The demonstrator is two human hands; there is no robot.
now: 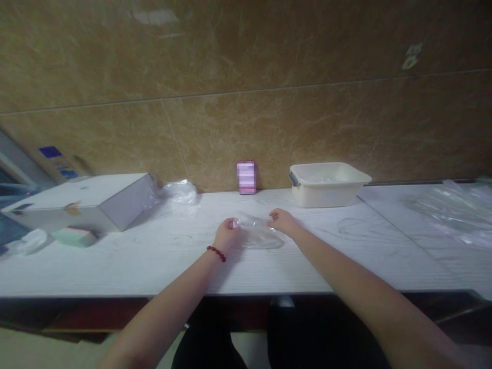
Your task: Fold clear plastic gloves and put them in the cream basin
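Slanting inward, left hand [226, 234] and right hand [283, 222] touch clear plastic [257, 236].

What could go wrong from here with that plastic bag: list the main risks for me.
1. The clear plastic bag looks thin, so it might tear or slip between the left hand and right hand.
2. The phone stands upright just beyond the hands; a bump could topple it.

Red beaded bracelet [217, 253], left wrist [219, 245]; forearms [180, 297] bare; black legwear [207, 343].
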